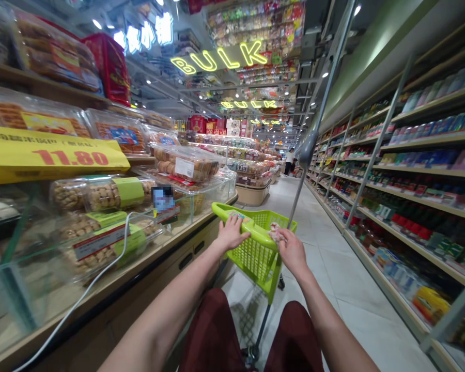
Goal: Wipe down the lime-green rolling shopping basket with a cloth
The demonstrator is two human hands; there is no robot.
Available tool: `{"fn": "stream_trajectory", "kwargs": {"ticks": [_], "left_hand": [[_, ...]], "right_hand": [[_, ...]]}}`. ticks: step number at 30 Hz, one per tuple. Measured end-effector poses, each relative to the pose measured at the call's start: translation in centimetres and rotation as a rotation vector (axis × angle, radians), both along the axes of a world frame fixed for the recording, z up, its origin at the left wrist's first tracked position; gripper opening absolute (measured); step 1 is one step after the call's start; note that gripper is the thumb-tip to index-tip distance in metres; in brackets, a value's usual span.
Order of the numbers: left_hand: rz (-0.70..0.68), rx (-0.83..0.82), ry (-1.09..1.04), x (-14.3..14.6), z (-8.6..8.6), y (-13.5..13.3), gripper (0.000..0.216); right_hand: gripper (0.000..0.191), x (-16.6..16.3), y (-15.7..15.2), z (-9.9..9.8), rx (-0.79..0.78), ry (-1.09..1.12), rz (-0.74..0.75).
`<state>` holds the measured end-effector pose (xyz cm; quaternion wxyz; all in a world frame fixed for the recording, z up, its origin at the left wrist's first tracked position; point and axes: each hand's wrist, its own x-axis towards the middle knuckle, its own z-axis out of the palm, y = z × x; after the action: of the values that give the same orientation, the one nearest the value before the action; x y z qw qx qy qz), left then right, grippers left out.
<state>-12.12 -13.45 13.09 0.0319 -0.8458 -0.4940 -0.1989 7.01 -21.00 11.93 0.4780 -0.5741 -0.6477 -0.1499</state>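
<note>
A small lime-green plastic shopping cart point(251, 263) stands right in front of my knees. My left hand point(232, 233) lies palm down across its handle point(261, 233), fingers stretched out and thumb to the right. In a pinch, my right hand point(292, 250) has a crumpled whitish-pink tissue point(274, 232), close to the right end of the handle. Whether that hand also touches the handle is hard to make out. A tall metal pole point(300, 188) rises from the cart's right side. What lies inside the basket is mostly hidden.
On the left runs a glass-edged counter with packaged cookies point(186, 161), a yellow price sign point(54, 155) and a white cable point(116, 258). Stocked shelves point(422, 175) line the right. Between them a tiled aisle point(321, 243) leads to a person point(289, 161) far off.
</note>
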Motion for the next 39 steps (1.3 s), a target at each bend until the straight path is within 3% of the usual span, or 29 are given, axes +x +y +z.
{"fn": "stream_trajectory", "kwargs": {"ticks": [7, 15, 17, 21, 28, 35, 39], "left_hand": [[0.063, 0.129, 0.005, 0.5, -1.2, -0.3, 0.055], [-0.021, 0.21, 0.004, 1.2, -1.3, -2.2, 0.063], [-0.039, 0.204, -0.019, 1.0, -1.2, -2.2, 0.063], [0.059, 0.118, -0.073, -0.3, -1.2, -1.4, 0.059], [0.066, 0.096, 0.017, -0.6, -2.3, -1.0, 0.074], [0.042, 0.087, 0.026, -0.3, -2.0, -1.2, 0.072], [0.042, 0.058, 0.002, 0.5, -1.8, -1.5, 0.075]], "right_hand": [[0.045, -2.6, -0.3, -1.2, 0.04, -0.192, 0.045], [0.038, 0.1, -0.6, -1.6, 0.059, -0.147, -0.126], [0.039, 1.1, -0.8, -1.5, 0.054, -0.116, -0.163], [0.041, 1.7, -0.4, -1.4, 0.036, -0.089, -0.181], [0.042, -2.0, 1.3, -2.0, 0.106, -0.227, -0.025], [0.04, 2.4, 1.4, -2.2, 0.08, -0.122, -0.183], [0.041, 0.9, 2.3, -1.8, 0.086, -0.108, -0.116]]}}
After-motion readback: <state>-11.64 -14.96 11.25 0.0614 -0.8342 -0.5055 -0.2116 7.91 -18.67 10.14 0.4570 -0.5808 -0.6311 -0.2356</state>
